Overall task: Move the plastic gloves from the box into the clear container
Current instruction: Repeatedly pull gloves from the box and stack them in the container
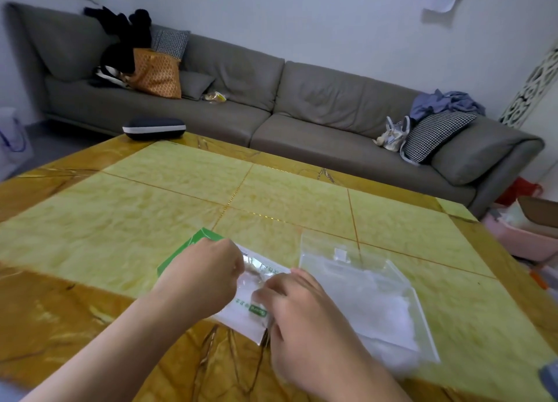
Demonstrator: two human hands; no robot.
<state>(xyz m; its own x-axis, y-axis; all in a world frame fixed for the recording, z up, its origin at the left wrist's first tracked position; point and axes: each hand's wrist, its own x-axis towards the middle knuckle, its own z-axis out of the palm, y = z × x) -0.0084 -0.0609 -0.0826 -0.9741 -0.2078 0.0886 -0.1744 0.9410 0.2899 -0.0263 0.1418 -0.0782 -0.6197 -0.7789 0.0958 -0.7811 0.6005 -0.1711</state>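
Plastic gloves (pixel 256 276) pinched between left hand (pixel 202 276), right hand (pixel 297 308).

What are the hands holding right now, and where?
Both the left hand and right hand pinch clear plastic gloves at the opening of the box.

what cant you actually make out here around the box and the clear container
- Head view, box: its opening is covered by both hands, the left hand and the right hand.
- Gloves in the clear container: a white blur, count unreadable.
- Box print: too small and upside down.
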